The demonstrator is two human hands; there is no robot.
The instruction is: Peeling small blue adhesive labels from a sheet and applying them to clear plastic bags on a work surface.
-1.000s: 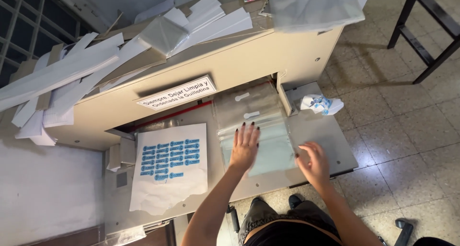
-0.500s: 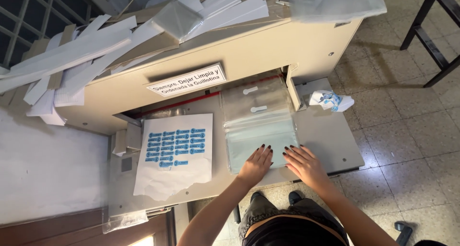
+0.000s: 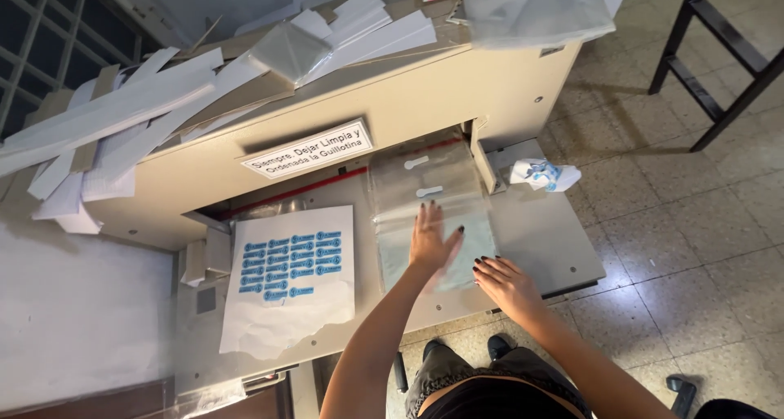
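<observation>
I see my left hand pressed flat, fingers spread, on the stack of clear bags lying on the cutter table; my right hand rests open at the stack's near corner, beside the table edge.

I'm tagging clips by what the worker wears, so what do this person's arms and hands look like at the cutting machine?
Both forearms are bare, with no sleeves, gloves, watch or bracelet in view. The left hand and right hand have longish nails painted dark, close to black. No rings can be made out.
</observation>
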